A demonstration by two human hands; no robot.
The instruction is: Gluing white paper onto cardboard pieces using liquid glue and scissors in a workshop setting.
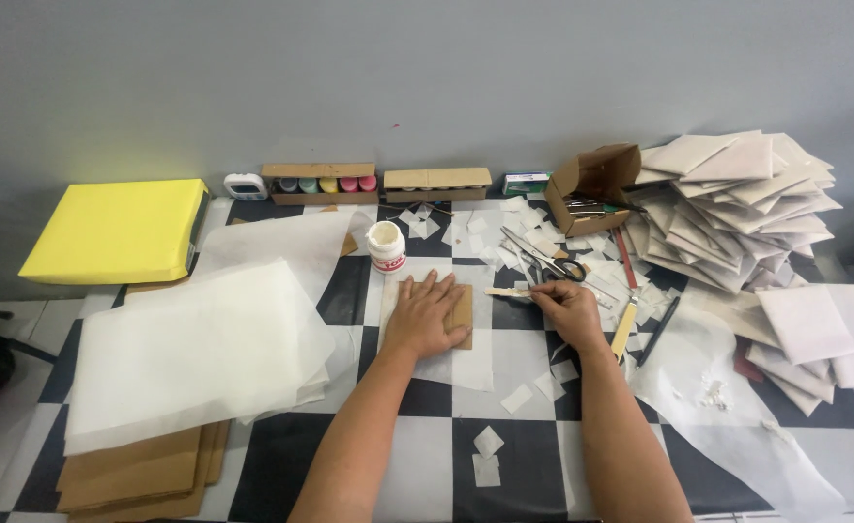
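I had the left hand [425, 315] pressed flat, fingers spread, on a brown cardboard square [462, 312] that lay on a sheet of white paper [446, 366] near the middle of the checkered counter [427, 446]; that grip was open and held nothing, only bearing down. My right hand [567, 308] sat just beside it, its grip pinched shut on a flat wooden stick [506, 291] that pointed left toward the cardboard, its tip just past the square's upper right corner. A small white jar [386, 246] with its mouth open stood just beyond the left hand. Scissors [543, 258] lay among scattered paper scraps [465, 229] behind the right hand. A tall heap of folded white envelopes [737, 203] rose at the far right, near an open cardboard box [593, 184]. To the left lay a stack of large white sheets [194, 349] over brown boards [136, 475], with a yellow packet [117, 230] behind them.
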